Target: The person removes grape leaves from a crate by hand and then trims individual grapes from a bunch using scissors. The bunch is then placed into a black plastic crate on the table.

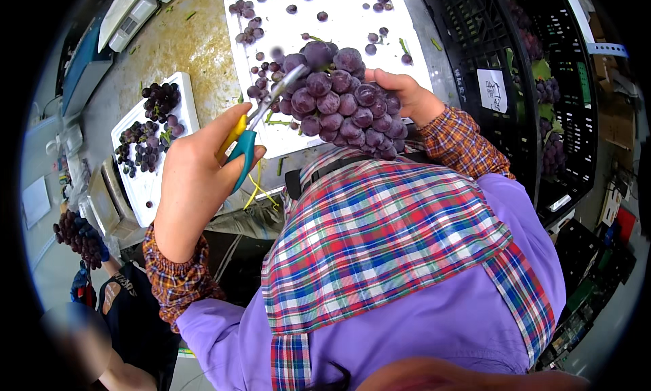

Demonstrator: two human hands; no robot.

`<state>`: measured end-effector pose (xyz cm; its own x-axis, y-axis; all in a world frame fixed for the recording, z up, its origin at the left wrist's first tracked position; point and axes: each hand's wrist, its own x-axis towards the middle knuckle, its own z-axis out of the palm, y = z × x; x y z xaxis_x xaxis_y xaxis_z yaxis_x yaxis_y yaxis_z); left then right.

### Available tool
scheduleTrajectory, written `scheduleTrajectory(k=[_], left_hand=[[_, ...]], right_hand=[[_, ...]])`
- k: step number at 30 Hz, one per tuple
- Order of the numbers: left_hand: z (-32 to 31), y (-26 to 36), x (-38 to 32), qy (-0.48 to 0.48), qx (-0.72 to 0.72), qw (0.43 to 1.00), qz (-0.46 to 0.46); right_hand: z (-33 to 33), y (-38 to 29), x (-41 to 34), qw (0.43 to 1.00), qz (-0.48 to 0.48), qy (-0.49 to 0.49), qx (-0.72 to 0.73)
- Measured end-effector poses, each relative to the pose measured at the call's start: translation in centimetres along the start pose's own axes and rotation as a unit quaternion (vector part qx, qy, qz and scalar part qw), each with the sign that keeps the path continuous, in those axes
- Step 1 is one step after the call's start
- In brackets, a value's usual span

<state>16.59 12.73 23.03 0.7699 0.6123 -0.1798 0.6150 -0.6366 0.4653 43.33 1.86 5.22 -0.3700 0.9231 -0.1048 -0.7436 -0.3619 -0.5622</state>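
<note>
My left hand (190, 172) grips a pair of scissors (243, 152) with teal and yellow handles. Their metal blades point up to the right, with the tips at the left side of a large bunch of purple grapes (346, 104). On the bunch's other side, my right hand (414, 96) holds it, most of the fingers hidden behind the fruit. The bunch is held over the near part of a large white tray (346, 32). Loose grapes (322, 16) and green stem bits (403, 46) are scattered on that tray.
A smaller white tray (190, 106) with dark grape clusters (161, 101) lies at left. Behind it stands a weighing scale (124, 22). Black plastic crates (457, 40) with grapes rise at right. Another person (137, 299) at lower left holds a grape bunch (76, 236).
</note>
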Motion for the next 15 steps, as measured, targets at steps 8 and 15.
scheduleTrajectory(k=[8, 15], left_hand=[[-1.7, 0.8, 0.7, -0.103, 0.000, 0.995, 0.010], [-2.6, 0.4, 2.1, -0.167, -0.008, 0.985, 0.041]], right_hand=[[0.8, -0.8, -0.4, 0.998, -0.020, -0.029, -0.060], [1.3, -1.3, -0.2, 0.995, -0.003, -0.047, -0.083]])
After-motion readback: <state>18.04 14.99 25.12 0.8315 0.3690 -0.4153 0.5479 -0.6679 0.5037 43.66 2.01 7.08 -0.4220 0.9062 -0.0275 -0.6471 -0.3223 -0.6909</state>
